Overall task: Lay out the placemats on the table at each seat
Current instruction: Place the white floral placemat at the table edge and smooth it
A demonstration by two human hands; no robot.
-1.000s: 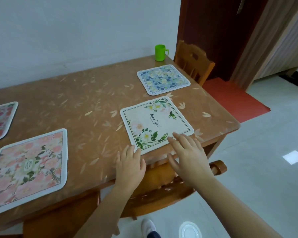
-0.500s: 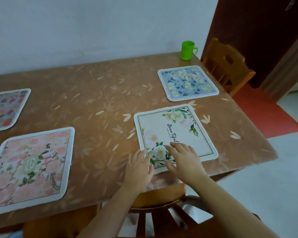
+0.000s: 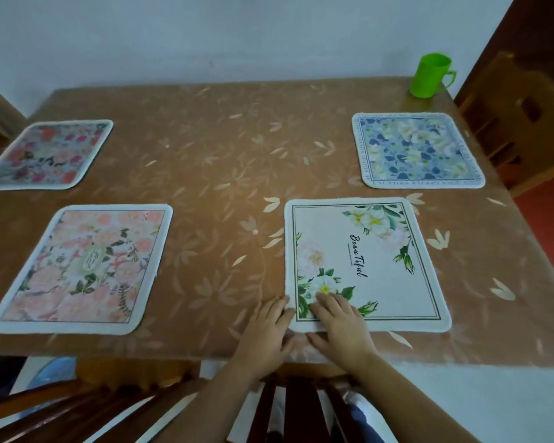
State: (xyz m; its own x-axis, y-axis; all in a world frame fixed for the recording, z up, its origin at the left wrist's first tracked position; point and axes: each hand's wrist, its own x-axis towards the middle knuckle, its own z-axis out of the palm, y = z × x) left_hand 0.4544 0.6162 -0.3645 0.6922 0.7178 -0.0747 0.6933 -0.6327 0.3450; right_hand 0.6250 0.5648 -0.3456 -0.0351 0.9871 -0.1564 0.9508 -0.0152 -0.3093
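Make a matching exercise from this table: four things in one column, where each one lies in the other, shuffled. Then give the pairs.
Things
1. green cup
2. blue placemat
3. pink placemat
4. white placemat

Places
A. near left part of the table
B. near right, with the fingers of the right hand on its near left corner
C. far right corner of the table
D. right side, between the cup and the white mat

Pairs: 1-C, 2-D, 3-A, 4-B
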